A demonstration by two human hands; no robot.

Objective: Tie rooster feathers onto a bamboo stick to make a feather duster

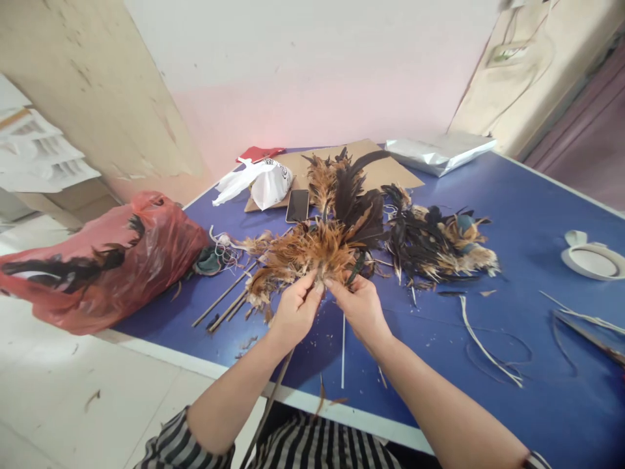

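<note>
My left hand [295, 309] and my right hand [360, 307] meet over the blue table [512, 215], both pinched on the base of a bunch of brown and black feathers [317, 247]. A thin stick [271, 407] runs down from the bunch toward my lap. A loose heap of dark and tan feathers [437, 244] lies just right of my hands. More tall dark feathers [349, 185] stand up behind the bunch.
A red plastic bag [102, 260] with feathers sits at the table's left edge. Thin sticks [224, 299] lie beside it. A phone [297, 206], white bag [266, 182], cardboard [385, 170], silver packet [439, 153], tape roll [593, 259] and white strips [488, 352] also lie about.
</note>
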